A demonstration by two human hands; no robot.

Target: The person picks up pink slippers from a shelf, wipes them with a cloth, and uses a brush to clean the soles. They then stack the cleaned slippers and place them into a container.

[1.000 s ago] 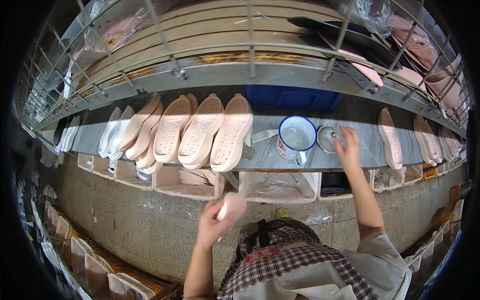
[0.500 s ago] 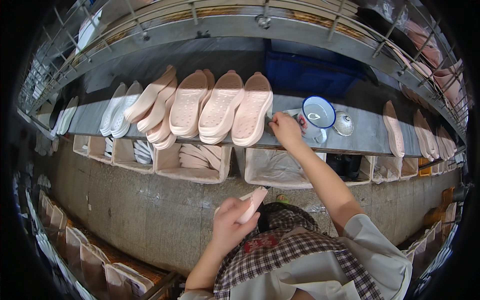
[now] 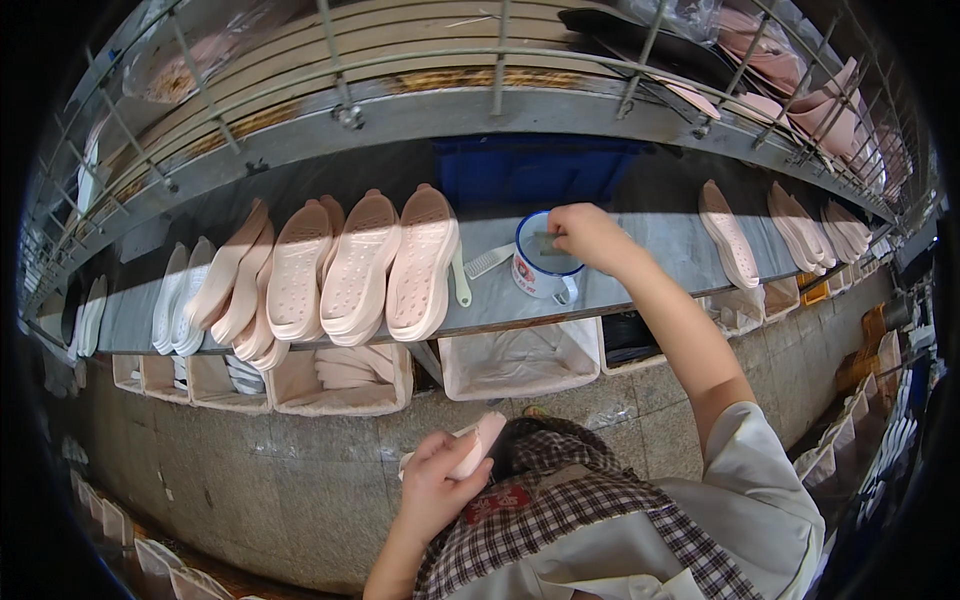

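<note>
1. The right hand [image 3: 590, 238] is over the far right part of the mug's rim, fingers pinching a small flat grey-green piece [image 3: 549, 244] at the mug's mouth; I cannot tell whether it touches any liquid.
2. The left hand [image 3: 440, 483], nearer the body and well apart from the right, grasps a pale pink sole [image 3: 466, 457], fingers wrapped around it, in front of the checked apron [image 3: 560, 470].
3. The white mug [image 3: 535, 280], blue-rimmed and upright, stands on the grey bench [image 3: 668, 238], its handle toward the near side.
4. Just left of the mug lies a white brush [image 3: 489, 262]; left again, a pale green handle [image 3: 462, 280] lies beside the pink sole stacks [image 3: 420, 265].
5. Farther left are leaning pink soles [image 3: 238, 275], then white soles [image 3: 184, 305].
6. To the right, apart from the mug, lies a single pink sole [image 3: 728, 238].
7. A blue crate [image 3: 530, 168] sits on the far side; below the bench's near edge is a plastic-lined bin [image 3: 520, 362].
</note>
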